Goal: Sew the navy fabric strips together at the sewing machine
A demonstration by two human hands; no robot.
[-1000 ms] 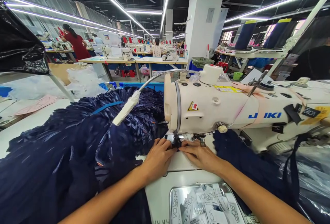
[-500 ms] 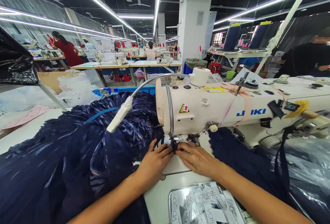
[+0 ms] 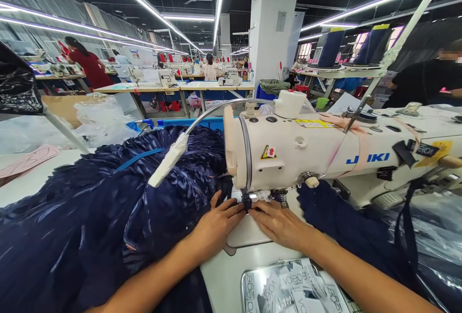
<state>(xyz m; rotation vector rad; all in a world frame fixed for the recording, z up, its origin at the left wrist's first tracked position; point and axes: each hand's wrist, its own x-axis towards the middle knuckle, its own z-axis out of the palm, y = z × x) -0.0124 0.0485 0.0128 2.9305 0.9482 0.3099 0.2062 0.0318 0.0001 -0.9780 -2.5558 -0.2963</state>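
A white sewing machine (image 3: 281, 154) stands in front of me, its needle area low at its left end. A small piece of dark fabric (image 3: 247, 204) lies under the presser foot. My left hand (image 3: 218, 224) is at its left side, fingertips pressed together on it, one outer finger raised and the thumb hidden. From the right, my right hand (image 3: 277, 221) has its bunched fingers on the same piece, close to the foot. A big heap of navy ruffled garments (image 3: 159, 207) spreads left of the machine, beside my left forearm.
A metal tin (image 3: 249, 284) of printed labels sits near me. A flexible lamp (image 3: 169, 159) hangs over the heap. Navy cloth (image 3: 332, 217) and clear plastic (image 3: 440, 236) lie on the right. Thread cones (image 3: 330, 48) stand behind. Other people work at tables farther back.
My view has shifted slightly, so the machine and tin appear a little farther right. Both hands stay at the presser foot, their grip on the dark fabric much the same.
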